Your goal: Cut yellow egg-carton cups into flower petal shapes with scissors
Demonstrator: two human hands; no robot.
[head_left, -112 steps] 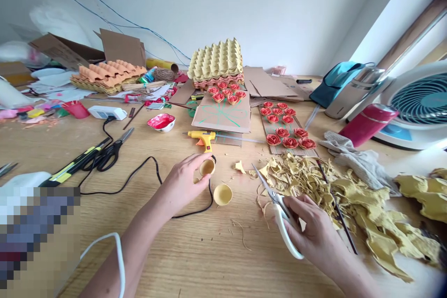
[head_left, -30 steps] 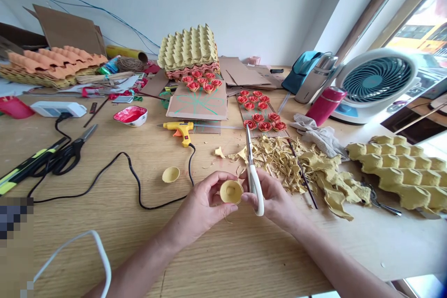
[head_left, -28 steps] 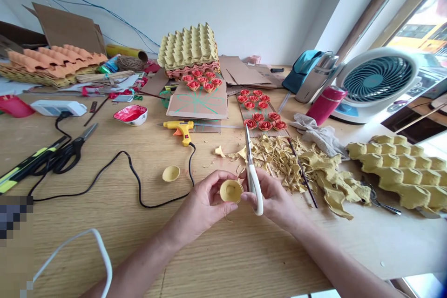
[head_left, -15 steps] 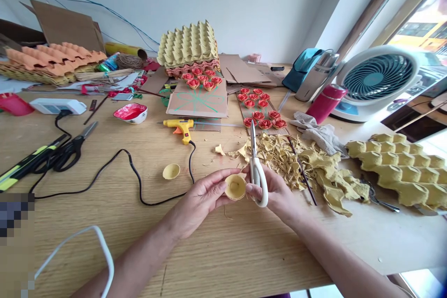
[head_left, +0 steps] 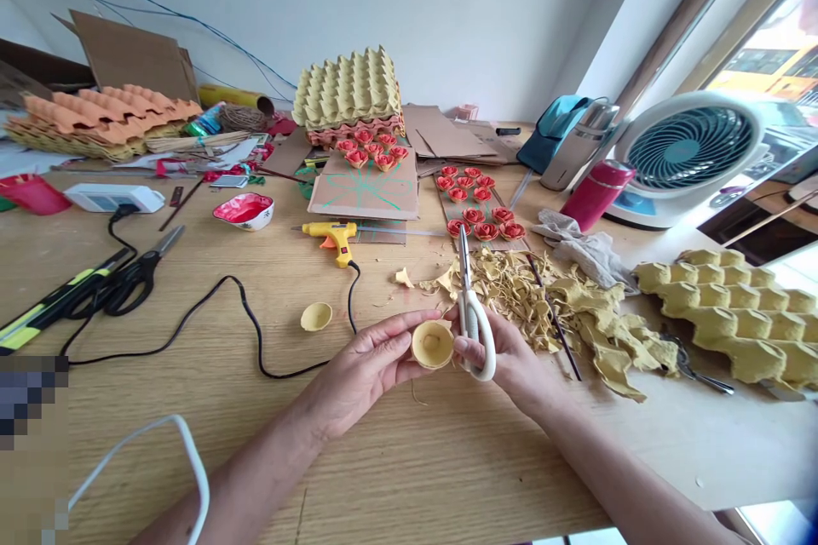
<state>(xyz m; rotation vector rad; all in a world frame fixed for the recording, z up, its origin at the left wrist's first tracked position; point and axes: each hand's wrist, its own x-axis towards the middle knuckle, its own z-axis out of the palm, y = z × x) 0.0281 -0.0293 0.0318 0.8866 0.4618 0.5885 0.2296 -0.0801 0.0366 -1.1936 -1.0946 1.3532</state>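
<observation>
Between thumb and fingers, my left hand point(head_left: 374, 362) holds a small yellow egg-carton cup point(head_left: 433, 346), its round opening facing me. White-handled scissors point(head_left: 476, 328) rest in my right hand point(head_left: 508, 353), blades together and pointing away from me. The right fingertips are beside the cup's right edge; whether they press on it I cannot tell. A second trimmed cup point(head_left: 316, 317) lies on the wooden table point(head_left: 383, 460) to the left. Beyond the scissors spreads a heap of yellow carton scraps point(head_left: 511, 289).
A yellow glue gun point(head_left: 332, 237) trails its black cord across the left side. Red paper-pulp roses point(head_left: 473, 215) stand on cardboard. Yellow egg tray point(head_left: 734, 306), pink bottle point(head_left: 597, 194) and fan point(head_left: 687, 149) are right. Black scissors point(head_left: 137, 277) and a red-lined bowl point(head_left: 244, 211) are left.
The view has shifted slightly, so the table items appear a little lower and further right. Both hands keep the same hold on the cup and the scissors.
</observation>
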